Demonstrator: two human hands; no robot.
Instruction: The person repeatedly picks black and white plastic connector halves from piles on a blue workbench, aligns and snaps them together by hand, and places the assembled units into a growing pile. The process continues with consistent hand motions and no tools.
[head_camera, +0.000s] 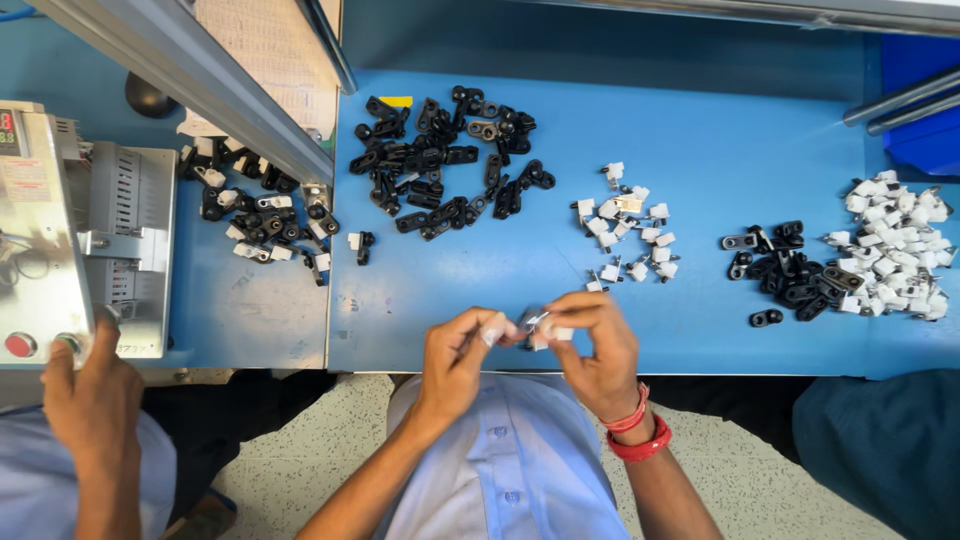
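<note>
My left hand (455, 358) and my right hand (592, 348) meet at the near edge of the blue table (700, 130). Between their fingertips they pinch a small white plastic piece with a metal pin (537, 328); a dark part may be behind it, but I cannot tell. Just beyond the hands lies a small group of white clip pieces (630, 230). A big pile of black plastic parts (440, 165) lies further back to the left.
At the right sit a small pile of black parts (785, 272) and a heap of white pieces (895, 245). On the left, a co-worker's hand (88, 385) rests on a metal machine (60, 230) with a red button, beside mixed assembled parts (260, 205). A metal rail (200, 80) crosses overhead.
</note>
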